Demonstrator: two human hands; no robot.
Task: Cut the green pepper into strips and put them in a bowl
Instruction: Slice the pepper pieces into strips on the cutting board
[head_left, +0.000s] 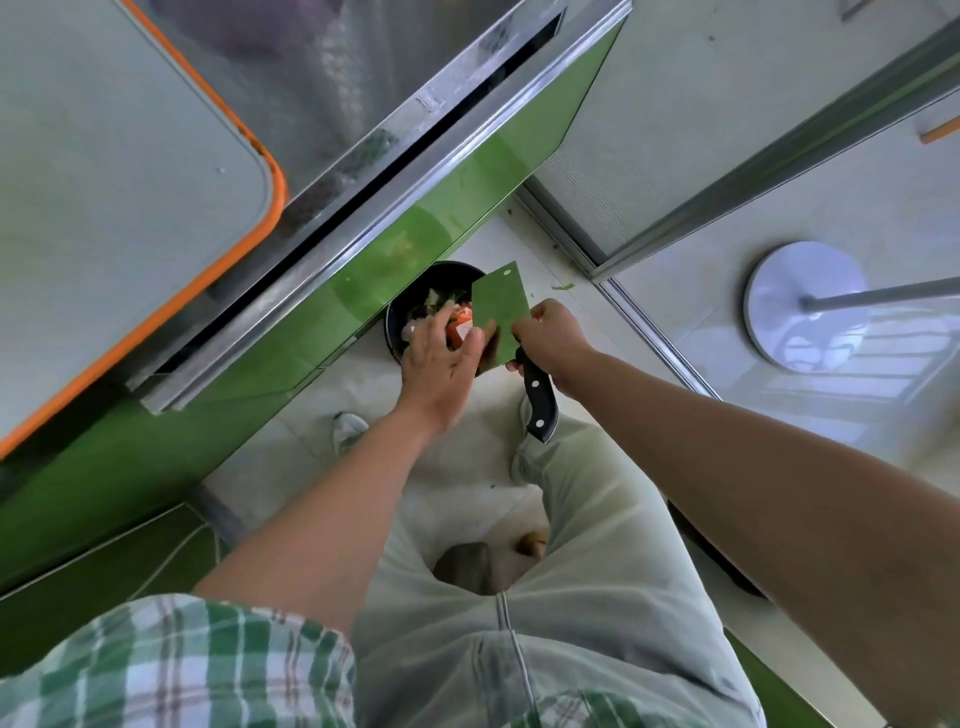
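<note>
I look down at the floor, where a black bin (397, 312) holding food scraps stands against the green cabinet front (363, 291). My right hand (553, 338) grips a cleaver by its black handle (540, 402), and the wide blade (500, 306) reflects green as it tilts over the bin. My left hand (441, 358) has straight fingers against the blade's flat side above the scraps. No whole green pepper or bowl is in view.
A white cutting board with an orange rim (130, 208) lies on the counter at upper left. A steel counter edge (363, 208) runs diagonally. A small green scrap (563, 286) lies on the tiled floor. A round white stand base (808, 306) sits at right.
</note>
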